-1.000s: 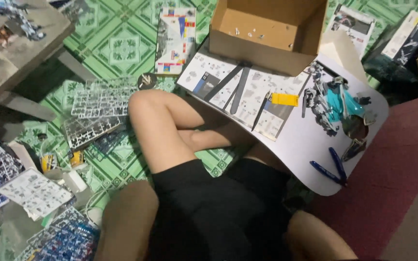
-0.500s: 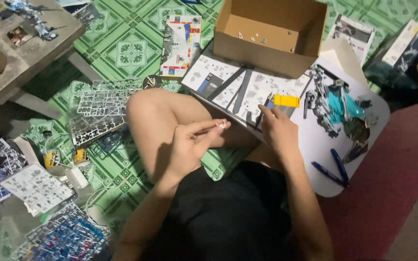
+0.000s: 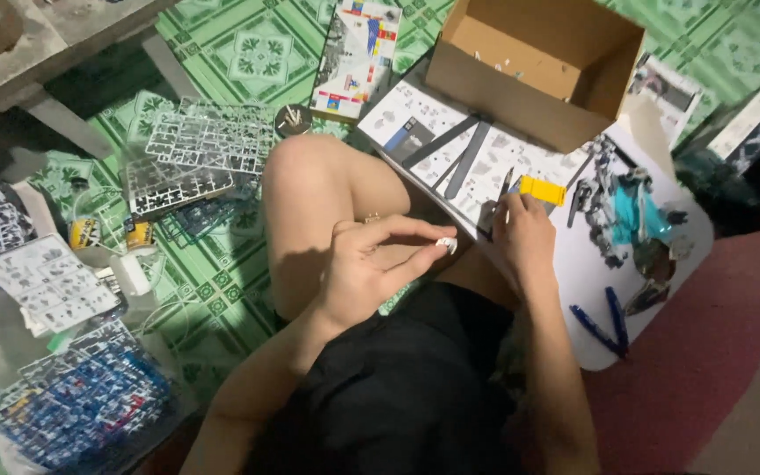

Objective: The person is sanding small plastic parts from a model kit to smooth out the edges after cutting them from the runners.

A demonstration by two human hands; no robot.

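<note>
Left hand (image 3: 362, 268), newly raised over the knee, pinched a white part (image 3: 447, 244); right hand (image 3: 521, 237), at 3 o'clock, gripped a tool (image 3: 505, 185) on the manual (image 3: 450, 132).

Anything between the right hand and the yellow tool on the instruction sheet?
Nothing visible. The right hand rests on the instruction sheet with its fingertips right beside the yellow tool; no object sits in between. The left hand pinches a small white part apart from it.

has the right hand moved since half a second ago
Yes. The right hand sat at the near edge of the instruction sheet, short of the yellow tool; it has reached forward onto the sheet, fingertips almost at that tool.
</note>
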